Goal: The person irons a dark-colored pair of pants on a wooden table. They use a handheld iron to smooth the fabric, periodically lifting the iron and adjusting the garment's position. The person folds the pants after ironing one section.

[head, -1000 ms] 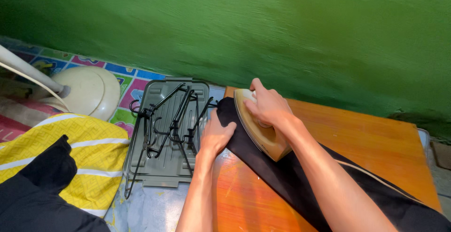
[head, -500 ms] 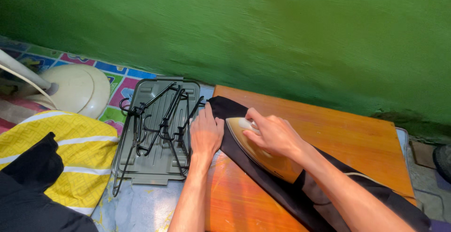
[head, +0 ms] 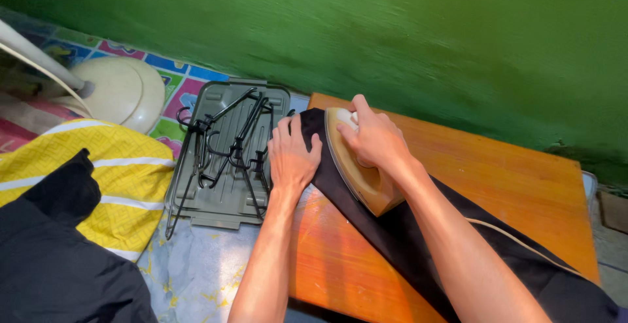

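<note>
Head view is showing ironing: right hand point(head: 374, 138) is grasping the iron point(head: 358, 169), left hand point(head: 291, 156) is pressing flat, fingers released, on black cloth point(head: 392, 231); next needs a steady glide.

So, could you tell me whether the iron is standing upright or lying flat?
Flat: the iron rests soleplate-down on the black cloth, gripped by the right hand.

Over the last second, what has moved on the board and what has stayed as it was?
The right hand slid the iron back along the black cloth toward the person, then forward again to near the cloth's far end. It kept its grip on the handle throughout. The left hand stayed flat on the cloth's edge, holding it down. The grey tray of hangers and the yellow cloth did not move.
</note>
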